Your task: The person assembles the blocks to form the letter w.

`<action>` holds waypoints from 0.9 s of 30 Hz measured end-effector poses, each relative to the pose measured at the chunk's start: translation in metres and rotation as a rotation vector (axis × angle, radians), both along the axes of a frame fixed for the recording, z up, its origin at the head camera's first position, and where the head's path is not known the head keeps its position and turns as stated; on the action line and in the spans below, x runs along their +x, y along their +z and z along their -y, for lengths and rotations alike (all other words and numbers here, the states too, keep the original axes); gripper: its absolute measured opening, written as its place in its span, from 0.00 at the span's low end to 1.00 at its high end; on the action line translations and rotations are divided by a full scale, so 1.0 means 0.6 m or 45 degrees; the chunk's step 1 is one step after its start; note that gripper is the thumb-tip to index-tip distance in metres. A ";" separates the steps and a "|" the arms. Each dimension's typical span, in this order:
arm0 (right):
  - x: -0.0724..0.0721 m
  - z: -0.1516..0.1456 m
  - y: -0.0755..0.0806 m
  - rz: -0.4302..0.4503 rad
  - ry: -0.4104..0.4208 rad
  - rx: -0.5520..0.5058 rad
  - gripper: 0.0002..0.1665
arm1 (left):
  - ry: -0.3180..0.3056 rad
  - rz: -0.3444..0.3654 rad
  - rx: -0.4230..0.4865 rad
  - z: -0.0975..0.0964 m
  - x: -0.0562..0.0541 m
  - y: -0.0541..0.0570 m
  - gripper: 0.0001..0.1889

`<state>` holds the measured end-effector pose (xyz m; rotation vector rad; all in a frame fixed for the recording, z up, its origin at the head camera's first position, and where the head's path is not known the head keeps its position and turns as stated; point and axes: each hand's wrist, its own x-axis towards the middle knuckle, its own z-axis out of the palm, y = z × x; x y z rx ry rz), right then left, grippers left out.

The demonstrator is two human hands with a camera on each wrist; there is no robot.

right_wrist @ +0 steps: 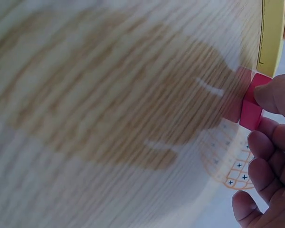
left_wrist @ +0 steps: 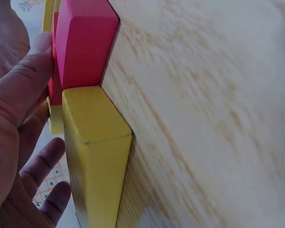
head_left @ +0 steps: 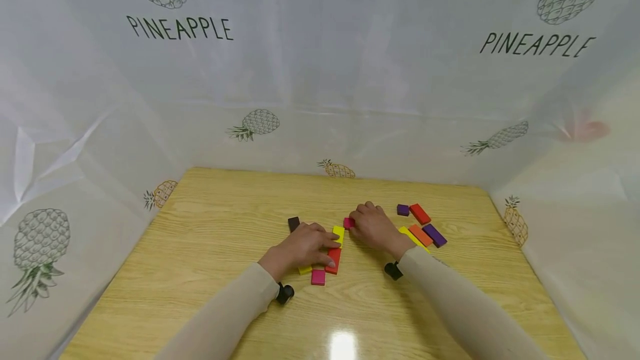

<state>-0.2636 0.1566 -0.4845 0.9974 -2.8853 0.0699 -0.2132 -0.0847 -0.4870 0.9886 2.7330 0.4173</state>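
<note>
My left hand (head_left: 305, 246) lies over a group of coloured blocks, its thumb touching a red block (head_left: 334, 263) and a finger reaching over a yellow block (head_left: 339, 233). A pink block (left_wrist: 88, 45) and another yellow block (left_wrist: 99, 156) stand end to end beside that thumb in the left wrist view. Beyond the hand a dark block (head_left: 293, 223) sticks out, partly covered. Between thumb and finger, my right hand (head_left: 375, 228) pinches a small pink block (right_wrist: 251, 113), close to the far end of the yellow block; its other fingers curl loosely.
Right of my right hand lie a purple cube (head_left: 403, 210), a red block (head_left: 420, 214), an orange block (head_left: 420, 235), a purple block (head_left: 434, 235) and a yellow block (head_left: 406, 231) partly behind the wrist. A pineapple-print sheet (head_left: 320, 71) hangs behind the wooden table (head_left: 200, 271).
</note>
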 end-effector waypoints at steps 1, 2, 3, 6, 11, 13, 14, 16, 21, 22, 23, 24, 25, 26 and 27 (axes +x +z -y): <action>0.000 0.000 0.000 0.000 0.001 0.001 0.15 | 0.001 -0.001 0.002 0.000 0.000 0.000 0.29; 0.000 0.000 0.000 0.001 0.002 0.001 0.16 | 0.001 -0.002 0.005 0.000 0.000 0.000 0.29; 0.000 0.000 0.001 0.003 0.002 0.001 0.16 | 0.001 -0.003 0.007 -0.001 0.000 0.000 0.29; 0.000 0.000 0.002 0.012 0.002 0.003 0.16 | 0.001 -0.007 0.011 -0.001 0.000 0.000 0.29; 0.000 0.000 0.002 0.024 0.003 0.017 0.17 | 0.003 -0.011 0.015 -0.001 0.000 0.000 0.29; -0.001 -0.001 0.002 0.024 0.006 0.019 0.17 | 0.002 -0.010 0.013 -0.001 0.001 0.000 0.29; -0.001 -0.001 0.001 0.025 0.007 0.019 0.16 | 0.002 -0.010 0.011 -0.001 0.001 0.000 0.29; -0.001 -0.001 0.001 0.026 0.008 0.012 0.16 | 0.003 -0.007 0.009 -0.001 0.001 0.000 0.29; -0.001 -0.002 0.001 0.035 0.005 -0.005 0.15 | 0.002 -0.004 0.007 -0.001 0.002 0.001 0.29; -0.001 -0.001 0.002 0.038 0.003 -0.005 0.15 | 0.001 -0.005 0.006 -0.001 0.002 0.001 0.29; -0.001 -0.001 0.002 0.042 0.001 -0.006 0.15 | 0.001 -0.005 0.005 -0.001 0.002 0.002 0.29; -0.001 -0.001 0.002 0.044 0.000 -0.005 0.16 | 0.000 -0.006 0.004 -0.001 0.001 0.002 0.29; -0.001 -0.001 0.002 0.046 0.000 -0.005 0.16 | 0.000 -0.005 0.004 -0.001 0.001 0.002 0.29; -0.001 -0.001 0.002 0.046 -0.001 -0.005 0.16 | 0.001 -0.003 0.007 -0.001 0.001 0.001 0.29; -0.001 -0.001 0.001 0.045 -0.001 -0.005 0.16 | 0.001 0.000 0.010 -0.001 0.001 0.001 0.29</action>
